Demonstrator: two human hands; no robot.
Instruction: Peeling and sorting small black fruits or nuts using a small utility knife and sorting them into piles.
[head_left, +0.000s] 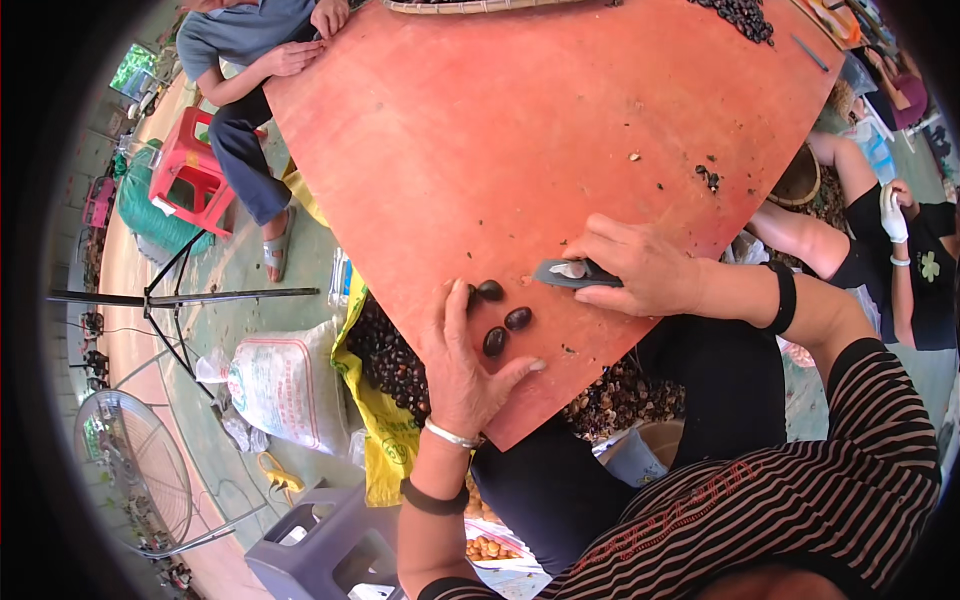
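My left hand (465, 360) lies on the orange board tabletop (480, 135) near its front corner, thumb and fingers spread. Several glossy dark brown nuts or large seeds (517, 318) sit in the gap beside its fingers, one partly hidden behind them. To their right, my right hand (637, 262) grips a dark grey hand tool (551, 274) low over the board. A pale, shiny piece shows on the tool; whether it is metal or part of a nut is unclear.
Crumbs of dark shell (707, 178) dot the board; a dark nut pile (739, 16) and a woven tray (480, 6) lie at the far side. A yellow sack (390, 439) of dark nuts stands left, a purple-grey stool (330, 540) below. Co-workers sit far left and right.
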